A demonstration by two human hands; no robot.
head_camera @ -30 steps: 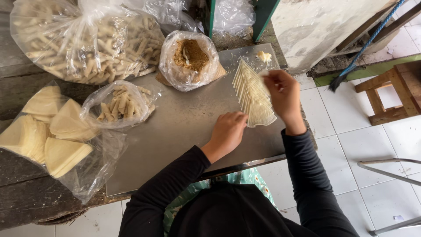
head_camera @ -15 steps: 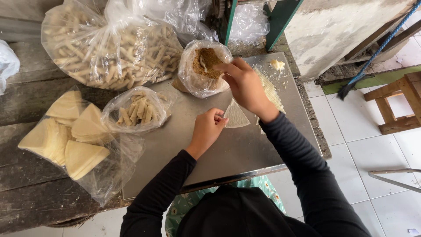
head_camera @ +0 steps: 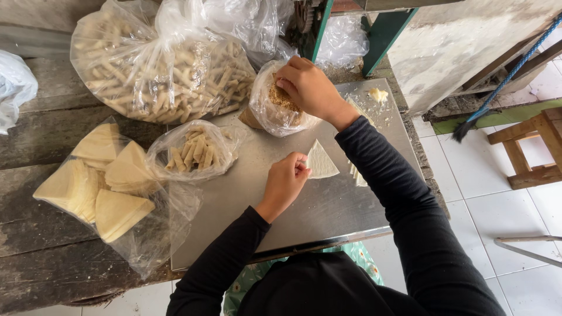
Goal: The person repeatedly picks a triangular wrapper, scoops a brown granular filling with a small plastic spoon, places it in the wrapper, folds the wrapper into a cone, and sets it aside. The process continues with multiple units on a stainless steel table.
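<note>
Right hand [head_camera: 310,88] has moved from above the wrapper into the filling bag [head_camera: 275,105], fingers pinched on crumbs. Left to right: bag of triangle wrappers [head_camera: 99,187], small roll bag [head_camera: 193,152], big roll bag [head_camera: 158,70]. Left hand [head_camera: 287,181] pins triangle wrapper [head_camera: 321,161] mid-tray [head_camera: 246,205], fingers curled. Risk: crumbs spilling in transit from a loose pinch.

Metal sheet [head_camera: 304,210]: dull grey, smooth, faint sheen. Desk [head_camera: 47,257]: weathered wood, rough, matt. Bags [head_camera: 175,35]: thin clear plastic, glossy, crinkled. Triangular wrapper [head_camera: 321,161]: pale, matt, dough-like. Filling [head_camera: 281,98]: brown, crumbly, coarse. Sleeves [head_camera: 404,205]: black cloth, matt. Floor [head_camera: 515,210]: white tile, smooth. Stool [head_camera: 527,149]: bare wood.
</note>
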